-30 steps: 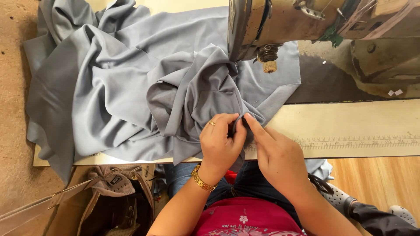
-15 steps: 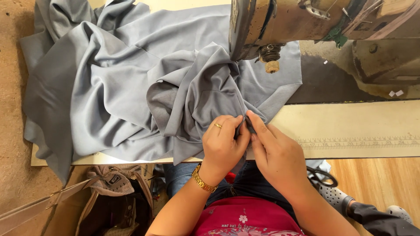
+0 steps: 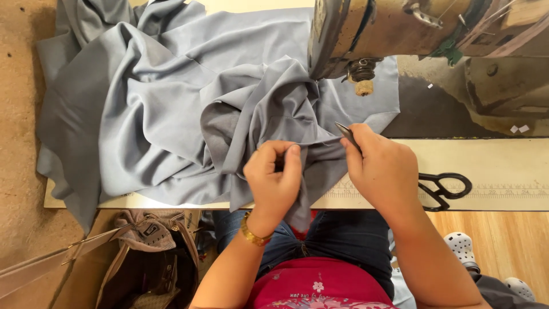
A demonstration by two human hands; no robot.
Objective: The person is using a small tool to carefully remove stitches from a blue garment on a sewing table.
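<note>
1. The left hand (image 3: pixel 273 182) pinches a fold of the grey cloth (image 3: pixel 189 114) between thumb and fingers (image 3: pixel 293 163), near the front edge of the desk (image 3: pixel 503 166).
2. The right hand (image 3: pixel 384 169) is closed around a small metal tool (image 3: pixel 346 135). The tip of the tool sticks out past the fingers and touches the cloth.
3. The two hands are near each other, with a strip of cloth between them.
4. The grey cloth lies in a big crumpled heap on the left and far part of the desk. Some of it hangs over the left edge.
5. A sewing machine (image 3: pixel 412 28) sits at the far right, partly over the cloth.
6. Black scissors (image 3: pixel 449 187) lie on the desk, just right of the right hand.
7. A brown bag (image 3: pixel 148 257) sits on the floor at the near left.
</note>
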